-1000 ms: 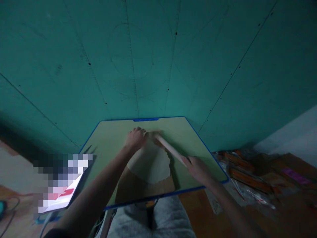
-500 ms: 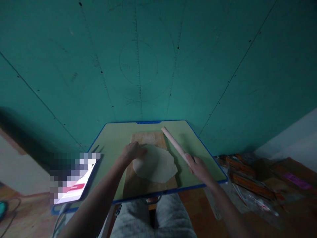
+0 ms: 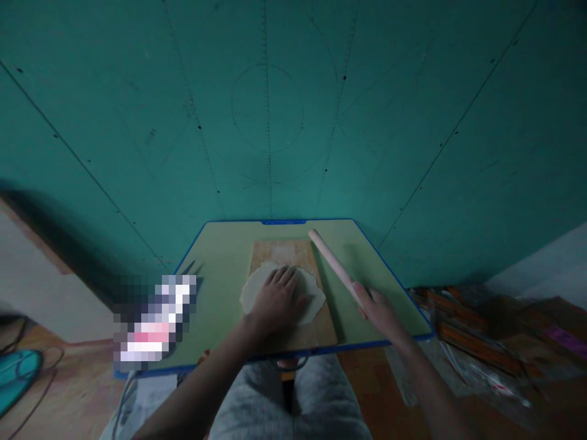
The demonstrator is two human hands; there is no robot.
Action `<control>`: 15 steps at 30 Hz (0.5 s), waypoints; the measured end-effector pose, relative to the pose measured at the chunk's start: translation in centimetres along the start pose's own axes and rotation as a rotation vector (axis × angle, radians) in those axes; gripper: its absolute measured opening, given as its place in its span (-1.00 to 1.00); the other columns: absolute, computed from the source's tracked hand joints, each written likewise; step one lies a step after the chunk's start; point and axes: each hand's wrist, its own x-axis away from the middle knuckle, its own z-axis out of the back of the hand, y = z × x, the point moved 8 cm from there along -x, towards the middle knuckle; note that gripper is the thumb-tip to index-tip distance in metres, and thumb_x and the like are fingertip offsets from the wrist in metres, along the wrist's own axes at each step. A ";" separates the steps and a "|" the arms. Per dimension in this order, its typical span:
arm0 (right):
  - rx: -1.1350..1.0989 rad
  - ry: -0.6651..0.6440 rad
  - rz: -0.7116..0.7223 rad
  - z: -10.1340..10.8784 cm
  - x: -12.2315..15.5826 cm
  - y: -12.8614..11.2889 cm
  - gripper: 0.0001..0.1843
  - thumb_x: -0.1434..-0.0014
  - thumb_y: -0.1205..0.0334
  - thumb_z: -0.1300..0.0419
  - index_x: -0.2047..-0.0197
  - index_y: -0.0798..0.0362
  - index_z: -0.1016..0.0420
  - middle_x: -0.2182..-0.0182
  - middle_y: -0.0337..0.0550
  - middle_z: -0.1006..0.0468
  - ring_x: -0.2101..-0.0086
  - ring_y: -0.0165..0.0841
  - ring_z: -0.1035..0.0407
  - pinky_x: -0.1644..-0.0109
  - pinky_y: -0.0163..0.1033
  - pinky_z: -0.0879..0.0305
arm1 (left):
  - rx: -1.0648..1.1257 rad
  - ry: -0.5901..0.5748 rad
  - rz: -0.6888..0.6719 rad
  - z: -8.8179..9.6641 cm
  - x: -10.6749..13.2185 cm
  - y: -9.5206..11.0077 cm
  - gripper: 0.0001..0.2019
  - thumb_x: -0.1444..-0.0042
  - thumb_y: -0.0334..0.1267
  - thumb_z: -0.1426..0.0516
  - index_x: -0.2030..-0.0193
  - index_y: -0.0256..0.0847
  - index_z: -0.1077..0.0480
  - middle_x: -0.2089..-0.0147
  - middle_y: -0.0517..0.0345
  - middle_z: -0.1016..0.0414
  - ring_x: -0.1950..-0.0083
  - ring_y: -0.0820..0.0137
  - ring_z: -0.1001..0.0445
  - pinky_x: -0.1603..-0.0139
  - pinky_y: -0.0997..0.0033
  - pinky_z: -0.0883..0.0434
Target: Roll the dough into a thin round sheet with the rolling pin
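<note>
A thin, pale round of dough (image 3: 309, 296) lies on a wooden board (image 3: 280, 250). The board rests on a light green table with a blue edge (image 3: 220, 256). My left hand (image 3: 276, 300) lies flat on the middle of the dough, fingers stretched out and pointing away from me. My right hand (image 3: 380, 309) is closed round the near end of a wooden rolling pin (image 3: 331, 261). The pin slants from my hand up and to the left, beside the right edge of the board and off the dough.
A blurred-out flat object (image 3: 153, 321) lies on the table's left front corner. A teal panelled wall (image 3: 293, 110) rises right behind the table. Packets and clutter (image 3: 481, 336) lie on the wooden floor to the right. My grey-clad knees (image 3: 293, 397) are under the table's front edge.
My left hand moved from the far end of the pin onto the dough and now lies flat on its middle. The pin came off the dough to the right. The dough lies flat and rounder.
</note>
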 end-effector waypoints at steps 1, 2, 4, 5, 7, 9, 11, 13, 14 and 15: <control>0.000 0.002 0.008 0.0 0.0 0.0 -0.42 -0.20 -0.24 0.15 0.59 -0.04 -0.34 0.74 -0.25 -0.34 0.62 -0.36 -0.29 0.48 -0.28 -0.13 | 0.011 0.005 -0.001 -0.4 -0.1 0.4 -0.49 -0.30 0.00 0.00 -0.21 -0.34 -0.31 -0.31 -0.17 -0.31 -0.34 0.07 -0.24 -0.34 0.04 -0.19; 0.001 0.005 0.019 0.0 0.0 0.0 -0.42 -0.19 -0.25 0.15 0.60 -0.04 -0.33 0.74 -0.25 -0.34 0.62 -0.36 -0.29 0.47 -0.28 -0.14 | 0.015 0.009 0.009 -0.6 -0.2 0.6 -0.47 -0.30 0.01 0.01 -0.23 -0.36 -0.29 -0.32 -0.18 -0.29 -0.35 0.05 -0.22 -0.35 0.01 -0.17; 0.003 0.013 0.030 0.0 0.0 0.1 -0.42 -0.16 -0.28 0.16 0.59 -0.05 -0.32 0.74 -0.25 -0.33 0.61 -0.35 -0.30 0.47 -0.28 -0.14 | 0.011 0.008 0.023 -0.7 -0.2 0.6 -0.47 -0.31 0.00 0.02 -0.24 -0.38 -0.28 -0.33 -0.20 -0.29 -0.36 0.03 -0.21 -0.36 -0.02 -0.15; 0.001 0.014 0.028 0.0 0.0 0.2 -0.42 -0.15 -0.30 0.17 0.58 -0.05 -0.32 0.74 -0.25 -0.33 0.61 -0.35 -0.30 0.47 -0.28 -0.14 | 0.008 0.007 0.022 -0.7 -0.1 0.6 -0.47 -0.31 0.00 0.02 -0.24 -0.37 -0.28 -0.33 -0.19 -0.28 -0.36 0.03 -0.21 -0.36 -0.02 -0.15; -0.009 0.020 0.021 0.0 -0.1 0.4 -0.40 -0.12 -0.34 0.19 0.56 -0.05 -0.33 0.73 -0.25 -0.34 0.61 -0.34 -0.30 0.48 -0.27 -0.14 | 0.009 0.013 0.018 -0.5 0.1 0.6 -0.47 -0.31 0.00 0.02 -0.25 -0.36 -0.28 -0.34 -0.19 -0.27 -0.37 0.03 -0.19 -0.37 -0.02 -0.14; -0.018 0.025 0.029 0.1 0.0 0.4 -0.38 -0.11 -0.37 0.21 0.57 -0.05 -0.30 0.72 -0.24 -0.35 0.61 -0.34 -0.31 0.48 -0.27 -0.15 | 0.017 0.014 0.023 -0.5 0.5 0.7 -0.46 -0.30 0.01 0.01 -0.26 -0.36 -0.27 -0.34 -0.21 -0.26 -0.38 0.02 -0.17 -0.38 -0.04 -0.13; -0.017 0.038 0.046 0.2 0.1 0.2 -0.37 -0.11 -0.38 0.22 0.59 -0.06 -0.27 0.72 -0.23 -0.35 0.61 -0.34 -0.30 0.48 -0.26 -0.16 | 0.024 0.010 0.031 -0.7 1.0 0.9 -0.43 -0.30 0.02 0.01 -0.28 -0.38 -0.25 -0.35 -0.24 -0.23 -0.39 0.01 -0.15 -0.38 -0.07 -0.12; -0.010 0.047 0.058 0.3 0.2 0.0 -0.38 -0.10 -0.37 0.22 0.61 -0.07 -0.26 0.73 -0.22 -0.34 0.61 -0.33 -0.30 0.47 -0.25 -0.16 | 0.026 0.013 0.033 -0.9 1.4 1.1 -0.42 -0.30 0.03 0.02 -0.30 -0.38 -0.23 -0.36 -0.25 -0.22 -0.40 -0.01 -0.15 -0.37 -0.09 -0.12; -0.006 0.052 0.062 0.3 0.3 0.0 -0.38 -0.10 -0.37 0.22 0.61 -0.07 -0.26 0.73 -0.22 -0.34 0.61 -0.32 -0.30 0.47 -0.24 -0.17 | 0.023 0.018 0.031 -0.9 1.6 1.2 -0.42 -0.30 0.02 0.02 -0.30 -0.37 -0.22 -0.36 -0.25 -0.22 -0.40 -0.01 -0.15 -0.37 -0.09 -0.12; -0.001 0.058 0.067 0.3 0.3 -0.1 -0.38 -0.10 -0.37 0.22 0.61 -0.07 -0.26 0.73 -0.21 -0.35 0.61 -0.32 -0.30 0.46 -0.24 -0.17 | 0.018 0.022 0.028 -0.9 1.9 1.4 -0.43 -0.30 0.02 0.02 -0.31 -0.35 -0.22 -0.36 -0.24 -0.22 -0.40 -0.01 -0.15 -0.37 -0.10 -0.13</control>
